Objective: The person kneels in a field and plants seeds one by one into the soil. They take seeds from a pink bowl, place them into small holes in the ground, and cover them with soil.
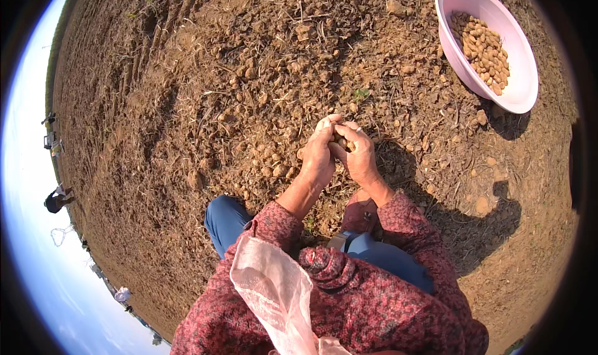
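Observation:
Both hands meet low over the soil in front of my knees. My left hand (319, 150) is cupped against the other, its fingertips touching the right fingers. My right hand (358, 153), with a ring on one finger, curls around several small brown pieces (343, 143), which look like unshelled peanuts and show between thumb and fingers. How the pieces are shared between the palms is hidden. A pink plastic basin (522, 81) stands tilted at the upper right, apart from the hands, with a heap of unshelled peanuts (483, 51) inside.
Cloddy brown soil (252, 98) with dry stalks and leaf litter surrounds me. My blue-trousered knees (226, 222) are close to my forearms, and a pale sheer scarf (275, 285) hangs from my neck. Far off at the left edge, a person (56, 201) bends at the field.

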`<control>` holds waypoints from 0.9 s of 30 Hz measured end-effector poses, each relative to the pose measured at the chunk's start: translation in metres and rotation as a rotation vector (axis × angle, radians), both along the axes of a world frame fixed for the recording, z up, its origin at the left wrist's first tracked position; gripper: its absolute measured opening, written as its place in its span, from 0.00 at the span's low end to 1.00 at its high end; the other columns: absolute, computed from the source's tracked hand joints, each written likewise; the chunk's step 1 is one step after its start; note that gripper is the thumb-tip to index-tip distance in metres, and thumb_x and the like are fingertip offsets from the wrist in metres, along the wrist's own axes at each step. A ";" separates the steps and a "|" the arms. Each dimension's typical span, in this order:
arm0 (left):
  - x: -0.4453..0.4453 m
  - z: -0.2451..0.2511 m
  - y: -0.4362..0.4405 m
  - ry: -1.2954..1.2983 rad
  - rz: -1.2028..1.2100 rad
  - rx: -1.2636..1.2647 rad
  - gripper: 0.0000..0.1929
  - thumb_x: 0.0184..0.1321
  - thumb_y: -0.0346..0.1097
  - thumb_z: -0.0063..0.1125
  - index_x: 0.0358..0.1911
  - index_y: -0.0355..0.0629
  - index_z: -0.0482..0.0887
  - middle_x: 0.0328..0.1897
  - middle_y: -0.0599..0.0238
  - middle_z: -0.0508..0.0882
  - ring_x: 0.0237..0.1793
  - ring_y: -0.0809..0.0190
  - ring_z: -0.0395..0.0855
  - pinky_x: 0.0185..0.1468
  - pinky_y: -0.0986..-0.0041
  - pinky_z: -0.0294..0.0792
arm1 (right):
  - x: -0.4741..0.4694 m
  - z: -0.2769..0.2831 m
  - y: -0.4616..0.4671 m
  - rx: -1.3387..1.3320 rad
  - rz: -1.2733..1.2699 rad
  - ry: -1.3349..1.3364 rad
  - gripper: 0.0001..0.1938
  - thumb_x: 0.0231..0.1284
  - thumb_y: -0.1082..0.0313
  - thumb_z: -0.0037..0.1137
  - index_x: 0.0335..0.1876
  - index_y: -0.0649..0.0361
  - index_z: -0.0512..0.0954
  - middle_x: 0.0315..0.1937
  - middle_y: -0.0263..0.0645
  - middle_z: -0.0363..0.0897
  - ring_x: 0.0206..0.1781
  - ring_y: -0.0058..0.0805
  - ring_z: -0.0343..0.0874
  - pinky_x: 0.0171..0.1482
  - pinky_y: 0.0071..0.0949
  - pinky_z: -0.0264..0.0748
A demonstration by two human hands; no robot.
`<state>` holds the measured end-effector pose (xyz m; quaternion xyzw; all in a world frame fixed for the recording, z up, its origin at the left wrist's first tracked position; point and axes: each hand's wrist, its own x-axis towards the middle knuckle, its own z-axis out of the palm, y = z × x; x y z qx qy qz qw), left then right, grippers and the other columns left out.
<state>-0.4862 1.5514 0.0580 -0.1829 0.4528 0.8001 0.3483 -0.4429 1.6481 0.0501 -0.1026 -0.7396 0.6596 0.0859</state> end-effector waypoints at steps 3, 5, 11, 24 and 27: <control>0.005 0.027 0.020 0.014 -0.093 0.194 0.26 0.68 0.50 0.35 0.64 0.42 0.57 0.62 0.56 0.65 0.61 0.57 0.64 0.65 0.65 0.55 | 0.006 0.014 0.030 0.003 0.035 0.007 0.14 0.42 0.78 0.64 0.39 0.60 0.78 0.39 0.36 0.76 0.38 0.27 0.79 0.37 0.22 0.76; 0.000 0.041 0.019 -0.143 -0.084 0.179 0.35 0.64 0.57 0.36 0.67 0.44 0.48 0.69 0.51 0.53 0.67 0.50 0.54 0.69 0.59 0.46 | -0.004 0.036 0.061 0.089 -0.072 0.145 0.12 0.44 0.79 0.62 0.38 0.59 0.78 0.38 0.35 0.76 0.35 0.19 0.76 0.35 0.19 0.74; -0.012 0.005 -0.029 0.049 0.060 -0.418 0.25 0.67 0.43 0.40 0.60 0.31 0.59 0.62 0.45 0.64 0.63 0.48 0.63 0.64 0.61 0.60 | -0.040 0.078 0.267 1.077 -0.620 -0.188 0.16 0.56 0.52 0.56 0.46 0.50 0.79 0.43 0.41 0.76 0.43 0.29 0.78 0.47 0.31 0.74; 0.035 -0.042 -0.071 0.746 -0.132 -0.907 0.04 0.56 0.25 0.55 0.34 0.39 0.80 0.29 0.66 0.78 0.28 0.70 0.75 0.34 0.78 0.70 | -0.011 -0.008 0.076 0.386 0.345 -0.252 0.01 0.54 0.77 0.50 0.30 0.62 0.73 0.28 0.40 0.73 0.30 0.26 0.75 0.30 0.25 0.76; 0.037 -0.018 -0.039 0.956 -0.562 -1.002 0.06 0.53 0.26 0.58 0.36 0.41 0.82 0.31 0.62 0.81 0.32 0.64 0.80 0.36 0.78 0.72 | 0.027 -0.047 0.056 0.830 0.236 -0.142 0.02 0.53 0.81 0.46 0.30 0.65 0.69 0.30 0.43 0.68 0.34 0.30 0.73 0.33 0.27 0.76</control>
